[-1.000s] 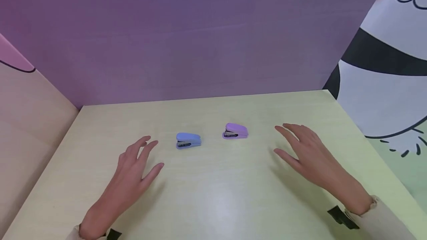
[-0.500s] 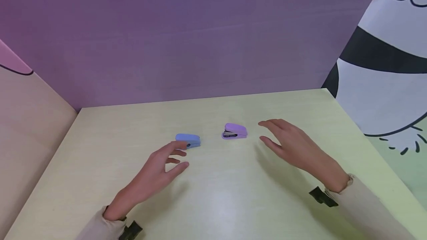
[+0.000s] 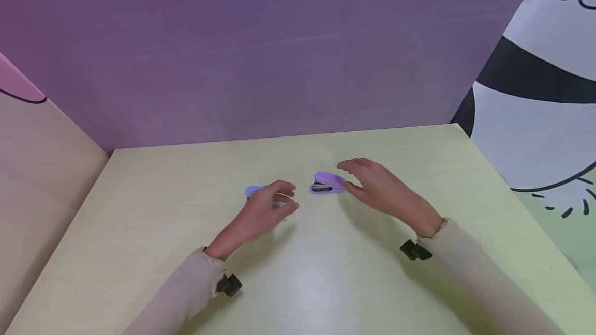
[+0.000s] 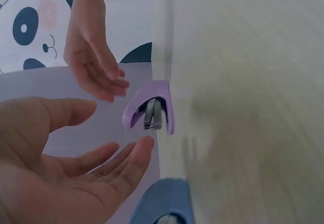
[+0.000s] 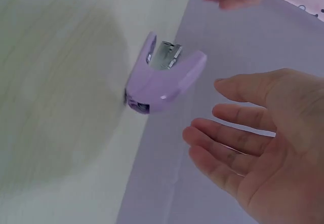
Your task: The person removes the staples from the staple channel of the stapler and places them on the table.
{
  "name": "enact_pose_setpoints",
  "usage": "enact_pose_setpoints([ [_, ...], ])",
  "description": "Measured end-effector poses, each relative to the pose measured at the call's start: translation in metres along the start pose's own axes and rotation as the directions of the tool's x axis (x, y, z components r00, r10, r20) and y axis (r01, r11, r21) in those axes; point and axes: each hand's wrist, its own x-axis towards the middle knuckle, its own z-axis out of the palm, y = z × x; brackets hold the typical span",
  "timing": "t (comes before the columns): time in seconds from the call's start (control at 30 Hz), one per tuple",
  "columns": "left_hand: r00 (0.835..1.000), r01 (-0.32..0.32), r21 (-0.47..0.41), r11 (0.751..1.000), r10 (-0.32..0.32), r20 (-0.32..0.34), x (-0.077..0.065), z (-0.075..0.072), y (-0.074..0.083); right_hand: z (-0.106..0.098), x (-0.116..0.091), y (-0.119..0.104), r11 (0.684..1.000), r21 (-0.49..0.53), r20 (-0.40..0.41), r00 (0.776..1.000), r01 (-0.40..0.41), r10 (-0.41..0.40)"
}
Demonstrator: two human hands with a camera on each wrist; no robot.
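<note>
A small screened-off work area, arranged around a pale wood-look desk [image 3: 298,268]. A purple panel [image 3: 279,56] closes the far side. A pale panel [image 3: 46,180] with a pink patch [image 3: 18,80] borders the left, and a printed panel [image 3: 563,252] bearing a cartoon panda [image 3: 535,131] the right. The lilac stapler [image 3: 329,180] and blue stapler [image 3: 252,190] are office goods; whether the surrounding building is office, home or lab cannot be determined.
</note>
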Motion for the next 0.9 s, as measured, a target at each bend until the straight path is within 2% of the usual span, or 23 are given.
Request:
enact_pose_setpoints([
  [0.1, 0.997, 0.078, -0.073, 0.994, -0.076, 0.023, 0.017, 0.010, -0.004, 0.007, 0.009, 0.001, 1.000, 0.030, 0.050, 0.999, -0.005, 0.004],
  [0.2, 0.992, 0.128, -0.123, 0.984, -0.125, 0.029, 0.031, 0.023, -0.008, 0.014, 0.017, 0.001, 0.999, 0.051, 0.095, 0.995, 0.002, -0.007],
  [0.37, 0.989, 0.141, -0.104, 0.984, -0.144, -0.016, 0.044, 0.038, -0.009, 0.021, 0.019, 0.004, 0.998, 0.053, 0.098, 0.994, 0.033, -0.038],
  [0.5, 0.988, 0.144, -0.100, 0.985, -0.149, -0.041, 0.051, 0.042, -0.010, 0.020, 0.018, 0.007, 0.994, 0.109, 0.118, 0.992, 0.021, -0.034],
  [0.6, 0.984, 0.172, -0.171, 0.970, -0.176, -0.005, 0.053, 0.043, -0.014, 0.020, 0.018, 0.008, 0.987, 0.159, 0.153, 0.988, 0.013, -0.038],
  [0.73, 0.975, 0.223, -0.308, 0.925, -0.213, 0.066, 0.054, 0.046, -0.018, 0.019, 0.017, 0.008, 0.981, 0.191, 0.165, 0.984, 0.030, -0.063],
  [0.83, 0.971, 0.238, -0.369, 0.898, -0.228, 0.072, 0.054, 0.050, -0.019, 0.018, 0.016, 0.008, 0.976, 0.212, 0.159, 0.984, 0.042, -0.076],
  [0.9, 0.968, 0.249, -0.370, 0.895, -0.243, 0.064, 0.054, 0.052, -0.020, 0.018, 0.015, 0.009, 0.973, 0.226, 0.162, 0.984, 0.042, -0.080],
])
